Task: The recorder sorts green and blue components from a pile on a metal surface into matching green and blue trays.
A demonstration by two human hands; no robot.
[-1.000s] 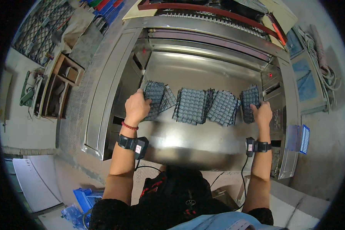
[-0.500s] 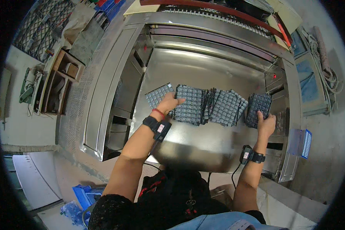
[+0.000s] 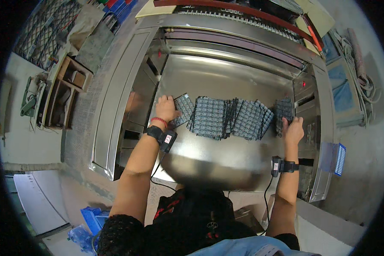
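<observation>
Grid-patterned dark grey panels, seemingly circuit board panels [image 3: 211, 113], lie overlapped in a row across the middle of a shiny metal tray. At the row's left end lies a tilted single-looking panel [image 3: 184, 107]. My left hand [image 3: 166, 110] rests against that panel's left side, fingers stretched and thumb at its edge. My right hand [image 3: 293, 130] has its thumb and fingers closed on the near end of a dark stack of panels [image 3: 283, 109] at the right. That stack stands apart from the row and looks tilted. Part of its near end is hidden by my hand.
The metal tray [image 3: 209, 164] sits inside a steel frame [image 3: 123, 98] with raised sides. A toothed conveyor [image 3: 239, 19] runs along the far edge. A blue-and-clear plastic holder [image 3: 339, 158] hangs outside at right; wooden compartments [image 3: 72, 77] stand at left.
My left hand has moved left, off the row's edge to the outer side of the left panel, which has shifted right. My right hand has turned the right stack more upright and leftward.
</observation>
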